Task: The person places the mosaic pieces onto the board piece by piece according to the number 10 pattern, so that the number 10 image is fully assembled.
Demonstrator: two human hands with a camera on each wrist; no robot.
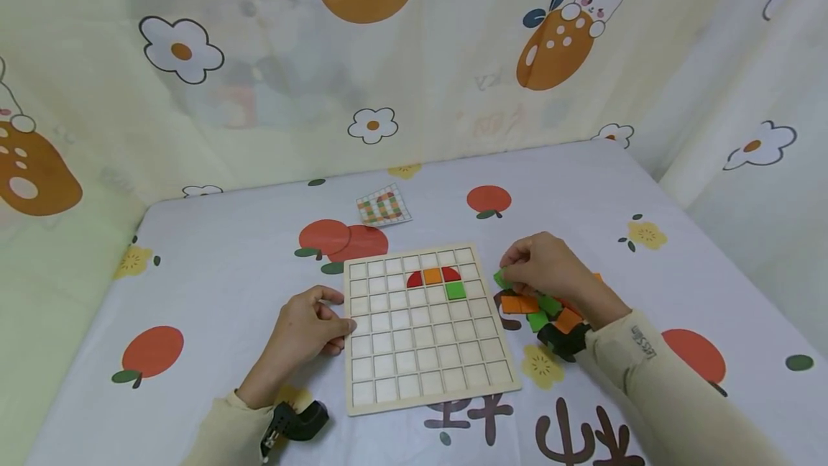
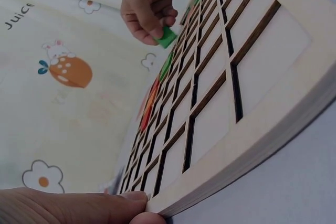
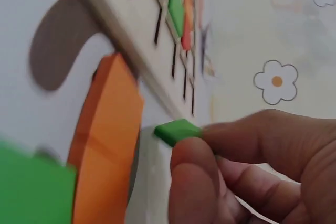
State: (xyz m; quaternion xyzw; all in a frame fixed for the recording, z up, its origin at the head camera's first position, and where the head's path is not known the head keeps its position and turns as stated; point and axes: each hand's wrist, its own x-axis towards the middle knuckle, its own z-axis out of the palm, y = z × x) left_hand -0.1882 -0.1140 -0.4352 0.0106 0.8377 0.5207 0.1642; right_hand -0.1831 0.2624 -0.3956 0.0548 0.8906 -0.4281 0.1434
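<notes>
A pale wooden grid board [image 1: 432,336] lies flat on the table. Its upper rows hold an orange square tile [image 1: 432,276] between two red rounded tiles [image 1: 415,280], and a green square tile [image 1: 456,290] below the right one. The left hand [image 1: 304,326] grips the board's left edge, thumb tip on the rim. Right of the board, the right hand [image 1: 546,268] pinches a green tile [image 3: 178,131] between thumb and fingers, raised above a loose pile. That pile has orange tiles [image 1: 520,305] and green tiles [image 1: 537,321], partly hidden under the right wrist.
Behind the board lies a small card [image 1: 384,206] printed with a coloured grid pattern. The tablecloth [image 1: 239,265] carries fruit and flower prints. A patterned curtain [image 1: 272,92] hangs at the table's far side. Black straps [image 1: 294,423] sit at both wrists.
</notes>
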